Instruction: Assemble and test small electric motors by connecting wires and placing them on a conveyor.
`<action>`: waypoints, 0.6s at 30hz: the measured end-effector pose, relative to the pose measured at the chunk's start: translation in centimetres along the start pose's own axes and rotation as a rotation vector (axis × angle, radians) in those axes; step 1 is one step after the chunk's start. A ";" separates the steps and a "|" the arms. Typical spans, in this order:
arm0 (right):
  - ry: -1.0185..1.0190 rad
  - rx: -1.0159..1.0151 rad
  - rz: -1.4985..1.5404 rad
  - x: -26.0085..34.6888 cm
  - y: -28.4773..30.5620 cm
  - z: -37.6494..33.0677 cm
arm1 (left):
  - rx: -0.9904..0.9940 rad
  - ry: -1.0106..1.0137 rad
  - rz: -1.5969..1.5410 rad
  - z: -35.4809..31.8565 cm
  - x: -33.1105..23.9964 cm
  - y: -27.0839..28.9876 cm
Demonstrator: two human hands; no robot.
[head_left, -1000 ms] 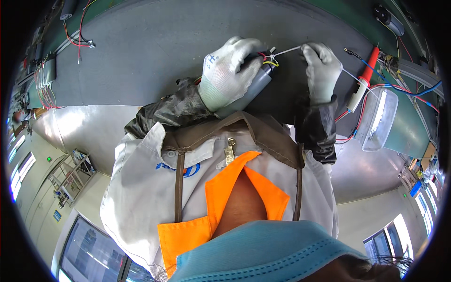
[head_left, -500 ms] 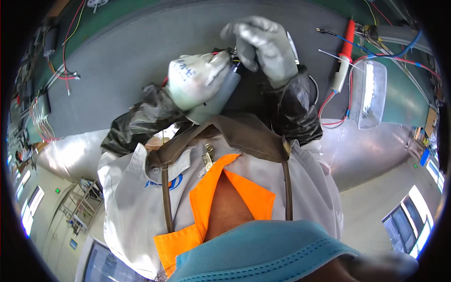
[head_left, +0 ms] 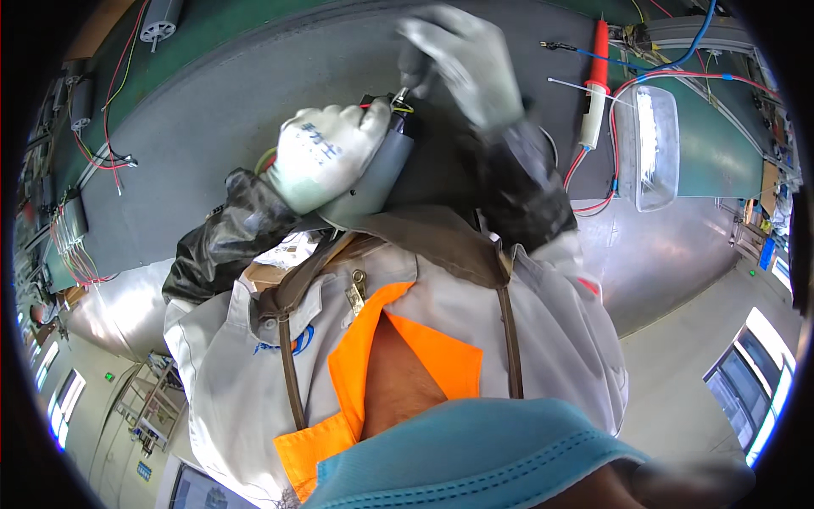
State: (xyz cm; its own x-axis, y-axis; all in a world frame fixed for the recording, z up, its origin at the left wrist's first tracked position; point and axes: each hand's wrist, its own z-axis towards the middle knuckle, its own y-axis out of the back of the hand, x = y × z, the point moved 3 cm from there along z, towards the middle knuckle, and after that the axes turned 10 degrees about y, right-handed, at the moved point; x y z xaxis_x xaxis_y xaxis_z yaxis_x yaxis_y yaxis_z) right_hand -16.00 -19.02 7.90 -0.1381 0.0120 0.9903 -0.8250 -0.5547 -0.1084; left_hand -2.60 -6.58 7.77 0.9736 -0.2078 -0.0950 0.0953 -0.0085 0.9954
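Observation:
A grey cylindrical motor (head_left: 388,168) lies tilted in front of my chest, its wired end pointing away from me. My left hand (head_left: 326,153), in a white glove, is wrapped round the motor near that end. Short yellow and red wires (head_left: 404,109) show beside my left thumb. My right hand (head_left: 466,72), in a white glove with grey fingertips, is just beyond the wired end. Its fingers are bent together by a small shiny metal piece (head_left: 399,97). The hand is partly smeared by motion, and what it pinches is hidden.
On the right lie a red-and-white probe-like tool (head_left: 599,81) with a red cable, a blue lead (head_left: 610,61) and a clear plastic tray (head_left: 658,153) with white contents. Several grey motors with loose wires stand at the left, one motor (head_left: 161,19) at the far left.
My right hand has moved a little away from me, with its fingers more bent. My left hand keeps its hold on the motor. The whole view has shifted slightly.

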 end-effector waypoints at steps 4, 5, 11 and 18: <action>0.356 -0.143 -1.263 0.0 6.9 -7.3 | -0.035 0.219 -0.037 -0.1 0.2 2.1; 0.119 -0.084 -1.463 -1.2 8.0 -10.0 | -0.170 0.138 -0.121 0.4 0.4 2.3; -0.118 0.038 -1.423 -2.1 6.4 -19.6 | 0.068 0.058 -0.905 5.3 3.4 -1.0; -0.255 -0.114 -0.155 -2.7 12.2 -17.6 | 0.501 0.292 -2.260 6.1 8.4 -4.9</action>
State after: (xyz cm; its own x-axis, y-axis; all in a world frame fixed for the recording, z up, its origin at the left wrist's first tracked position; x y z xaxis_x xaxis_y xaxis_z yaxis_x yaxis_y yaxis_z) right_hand -35.31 -11.14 2.42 0.1238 -0.1282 0.9840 -0.8834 -0.4660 0.0504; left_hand 3.85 -14.24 2.19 -0.5669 0.5657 -0.5988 0.6732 -0.1006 -0.7325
